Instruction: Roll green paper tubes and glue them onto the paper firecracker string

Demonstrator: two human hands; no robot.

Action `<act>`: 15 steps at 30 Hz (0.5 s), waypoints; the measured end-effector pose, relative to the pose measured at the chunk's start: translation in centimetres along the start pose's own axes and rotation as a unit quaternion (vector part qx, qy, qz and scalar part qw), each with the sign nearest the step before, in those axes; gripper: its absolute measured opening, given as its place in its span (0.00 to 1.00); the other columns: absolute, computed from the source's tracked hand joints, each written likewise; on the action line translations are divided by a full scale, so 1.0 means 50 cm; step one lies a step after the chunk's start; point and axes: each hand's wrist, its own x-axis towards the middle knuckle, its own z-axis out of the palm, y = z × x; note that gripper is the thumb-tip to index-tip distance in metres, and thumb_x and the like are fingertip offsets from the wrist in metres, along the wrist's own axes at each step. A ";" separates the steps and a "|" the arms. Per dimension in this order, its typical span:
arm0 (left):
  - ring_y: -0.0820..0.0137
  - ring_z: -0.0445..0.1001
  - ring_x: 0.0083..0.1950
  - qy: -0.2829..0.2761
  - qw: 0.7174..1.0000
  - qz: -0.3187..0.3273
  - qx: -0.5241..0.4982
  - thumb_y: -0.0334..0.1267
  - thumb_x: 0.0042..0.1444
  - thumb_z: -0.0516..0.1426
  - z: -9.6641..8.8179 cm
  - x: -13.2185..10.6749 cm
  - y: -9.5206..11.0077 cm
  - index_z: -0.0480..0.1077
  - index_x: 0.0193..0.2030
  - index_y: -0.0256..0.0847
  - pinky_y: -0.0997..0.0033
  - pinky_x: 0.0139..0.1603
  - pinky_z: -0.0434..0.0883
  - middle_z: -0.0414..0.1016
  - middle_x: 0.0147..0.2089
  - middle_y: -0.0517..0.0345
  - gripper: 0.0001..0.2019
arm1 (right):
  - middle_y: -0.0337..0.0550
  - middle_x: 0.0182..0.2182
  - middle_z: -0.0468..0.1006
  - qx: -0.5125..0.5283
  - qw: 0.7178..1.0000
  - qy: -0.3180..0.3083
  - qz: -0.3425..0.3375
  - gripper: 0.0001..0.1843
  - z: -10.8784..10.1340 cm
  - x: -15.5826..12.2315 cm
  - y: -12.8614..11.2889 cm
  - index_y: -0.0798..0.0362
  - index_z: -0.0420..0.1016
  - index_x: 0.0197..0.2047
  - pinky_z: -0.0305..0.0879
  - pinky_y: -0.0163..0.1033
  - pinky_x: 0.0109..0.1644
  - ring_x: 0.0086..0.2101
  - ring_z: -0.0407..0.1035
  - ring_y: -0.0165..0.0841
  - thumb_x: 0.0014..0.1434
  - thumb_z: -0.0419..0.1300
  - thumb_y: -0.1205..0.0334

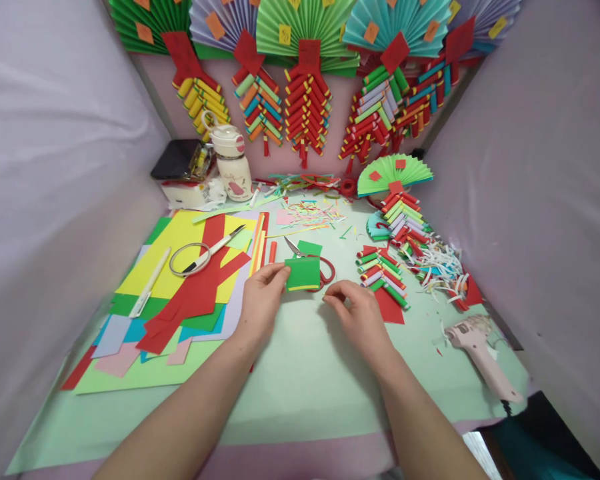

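Observation:
My left hand (261, 299) pinches the left edge of a small stack of green paper rectangles (303, 273) just above the light green table cover (300, 380). A yellow edge shows under the stack. My right hand (359, 313) rests on the cover to the right of the stack, its fingers curled together with nothing visible in them. Red-handled scissors (316, 265) lie right behind the green stack, partly hidden by it.
Sheets of coloured paper (180, 293), a utility knife (149, 283) and a tape ring (190, 259) lie left. Rolled paper tubes (383, 270), a paper fan (394, 172) and shreds sit right. A pink glue gun (477, 353) lies near the right edge. A jug (233, 163) stands behind.

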 end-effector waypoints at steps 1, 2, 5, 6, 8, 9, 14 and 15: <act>0.75 0.67 0.29 -0.009 1.000 -0.003 0.016 0.46 0.45 0.63 0.001 -0.001 0.000 0.77 0.36 0.39 0.75 0.31 0.66 0.75 0.34 0.58 0.15 | 0.34 0.30 0.76 0.008 1.000 0.021 -0.001 0.05 -0.002 0.000 -0.002 0.49 0.70 0.31 0.55 0.38 0.42 0.33 0.67 0.31 0.59 0.59 0.65; 0.75 0.67 0.28 -0.020 0.999 -0.009 0.028 0.46 0.45 0.63 0.003 -0.004 0.000 0.77 0.36 0.39 0.76 0.29 0.65 0.75 0.33 0.58 0.14 | 0.34 0.30 0.76 0.012 0.999 0.039 -0.002 0.05 -0.004 0.000 -0.005 0.49 0.71 0.31 0.55 0.39 0.43 0.33 0.68 0.31 0.59 0.59 0.65; 0.73 0.70 0.29 -0.060 0.997 -0.028 0.043 0.47 0.45 0.63 0.011 -0.016 0.001 0.76 0.36 0.38 0.75 0.27 0.68 0.76 0.33 0.57 0.15 | 0.35 0.31 0.76 0.007 0.997 0.080 -0.006 0.05 -0.007 -0.003 -0.013 0.49 0.72 0.32 0.54 0.40 0.44 0.34 0.68 0.31 0.60 0.59 0.64; 0.72 0.71 0.30 -0.074 0.996 -0.037 0.042 0.46 0.45 0.63 0.014 -0.021 0.002 0.76 0.36 0.38 0.74 0.27 0.69 0.75 0.33 0.57 0.15 | 0.36 0.32 0.76 -0.002 0.996 0.093 -0.009 0.05 -0.007 -0.004 -0.015 0.49 0.72 0.32 0.53 0.40 0.44 0.35 0.68 0.32 0.60 0.59 0.64; 0.70 0.73 0.33 -0.102 0.993 -0.053 0.031 0.45 0.45 0.63 0.021 -0.030 0.001 0.75 0.35 0.39 0.72 0.31 0.73 0.75 0.33 0.57 0.13 | 0.37 0.33 0.75 -0.034 0.992 0.121 -0.018 0.04 -0.007 -0.007 -0.018 0.49 0.74 0.32 0.52 0.41 0.44 0.37 0.67 0.33 0.60 0.60 0.63; 0.69 0.74 0.34 -0.113 0.991 -0.060 0.025 0.44 0.45 0.63 0.024 -0.034 0.000 0.75 0.34 0.39 0.71 0.34 0.74 0.75 0.33 0.58 0.12 | 0.37 0.34 0.75 -0.055 0.989 0.132 -0.023 0.04 -0.007 -0.009 -0.020 0.48 0.74 0.32 0.51 0.42 0.45 0.38 0.67 0.34 0.60 0.60 0.63; 0.71 0.74 0.32 -0.150 0.986 -0.056 0.038 0.40 0.47 0.61 0.036 -0.045 -0.013 0.73 0.32 0.39 0.71 0.37 0.73 0.74 0.29 0.60 0.08 | 0.36 0.31 0.76 -0.116 0.983 0.134 -0.046 0.04 -0.004 -0.016 -0.031 0.47 0.76 0.34 0.46 0.45 0.46 0.38 0.64 0.35 0.60 0.60 0.61; 0.71 0.74 0.31 -0.153 0.986 -0.051 0.041 0.40 0.47 0.61 0.038 -0.047 -0.015 0.73 0.31 0.39 0.71 0.37 0.73 0.74 0.29 0.60 0.07 | 0.36 0.31 0.76 -0.122 0.982 0.134 -0.048 0.04 -0.003 -0.018 -0.034 0.46 0.76 0.35 0.46 0.46 0.46 0.38 0.63 0.35 0.61 0.60 0.61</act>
